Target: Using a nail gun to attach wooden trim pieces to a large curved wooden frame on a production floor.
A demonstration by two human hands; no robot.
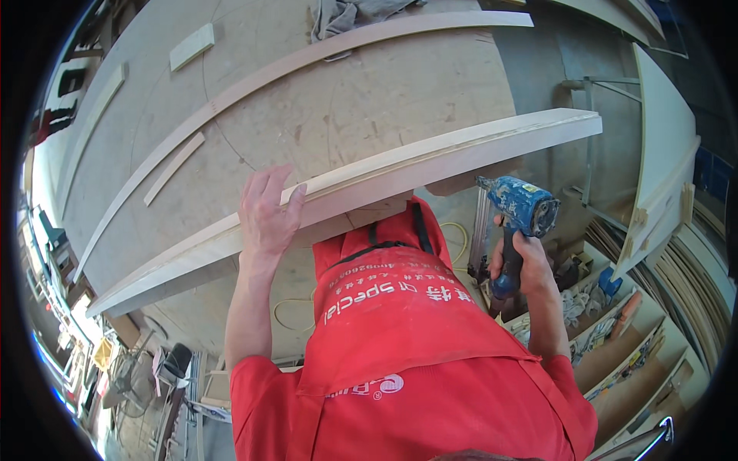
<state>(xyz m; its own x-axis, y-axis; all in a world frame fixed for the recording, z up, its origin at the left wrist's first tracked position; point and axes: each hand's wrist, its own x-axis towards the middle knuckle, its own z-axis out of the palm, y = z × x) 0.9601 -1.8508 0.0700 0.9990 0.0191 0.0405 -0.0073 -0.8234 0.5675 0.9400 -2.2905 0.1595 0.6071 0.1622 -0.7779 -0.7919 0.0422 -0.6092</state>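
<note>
A long wooden beam (430,157) spans the space in front of you, lying slantwise across a tabletop (384,92), its right end the farther from you. Your left hand (270,211) rests on the beam left of its middle, fingers reaching over the far edge, thumb apart; whether it clasps or merely steadies, you cannot tell from this view. Your right hand (530,261) is wrapped around the handle of a blue pistol-grip tool (516,201), just on your side of the beam's right half, its tip apart from the wood. Beyond the beam lie a long curved strip (307,60), a short strip (175,169) and a small block (191,47). The beam's layers already appear joined; those pieces seem loose. How much remains is unclear.
</note>
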